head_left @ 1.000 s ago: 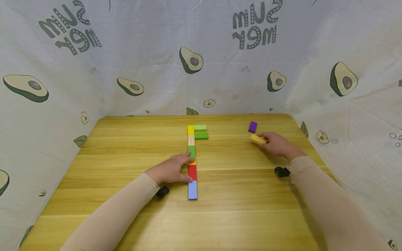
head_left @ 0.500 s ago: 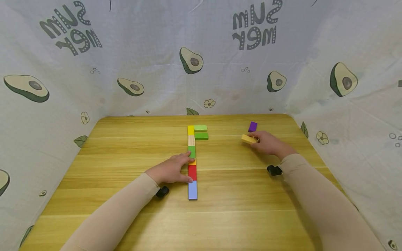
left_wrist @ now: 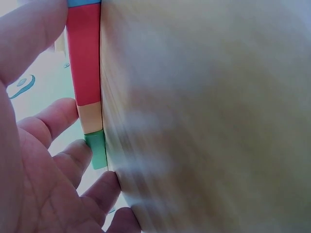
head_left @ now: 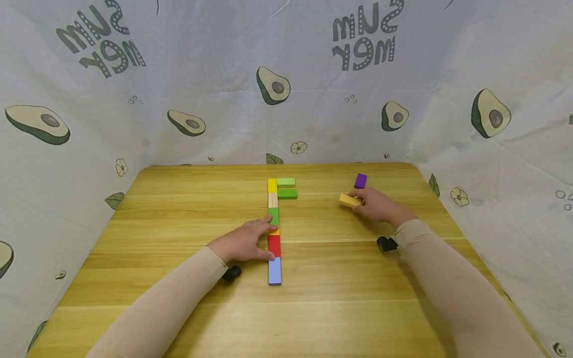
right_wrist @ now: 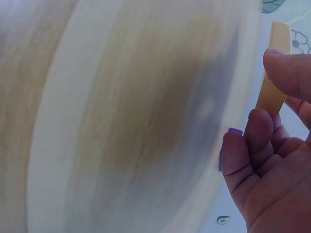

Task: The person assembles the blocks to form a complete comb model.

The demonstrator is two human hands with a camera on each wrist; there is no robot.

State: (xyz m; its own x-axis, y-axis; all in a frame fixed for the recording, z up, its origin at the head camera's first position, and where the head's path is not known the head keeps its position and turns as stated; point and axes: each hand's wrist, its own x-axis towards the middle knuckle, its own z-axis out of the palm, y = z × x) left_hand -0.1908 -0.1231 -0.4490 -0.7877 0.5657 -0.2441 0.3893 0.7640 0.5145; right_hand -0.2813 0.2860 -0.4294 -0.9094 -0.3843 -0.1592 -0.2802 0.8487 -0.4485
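Note:
Several coloured wooden blocks lie end to end in a column on the table. A blue block (head_left: pixel 274 271) is nearest, then red (head_left: pixel 274 246), orange (head_left: pixel 274 231), green (head_left: pixel 273 215), plain wood (head_left: pixel 272 200) and yellow (head_left: pixel 272 185). Two green blocks, one light (head_left: pixel 286 182) and one darker (head_left: pixel 287 194), stick out rightward at the far end. My left hand (head_left: pixel 246 241) rests along the column's left side, fingers spread, fingertips at the red, orange and green blocks. My right hand (head_left: pixel 378 205) pinches a pale orange block (head_left: pixel 349 201) between thumb and fingers. Behind it lies a purple block (head_left: pixel 360 181).
The wooden table (head_left: pixel 331 298) ends at a pale cloth (head_left: pixel 215 84) printed with avocados, which hangs at the back and both sides. Black wrist cameras, one on the left (head_left: pixel 232 273) and one on the right (head_left: pixel 387 243), sit under the sleeves.
My right hand has moved left with the pale orange block, away from the purple block and toward the column. My left hand and the column have stayed put.

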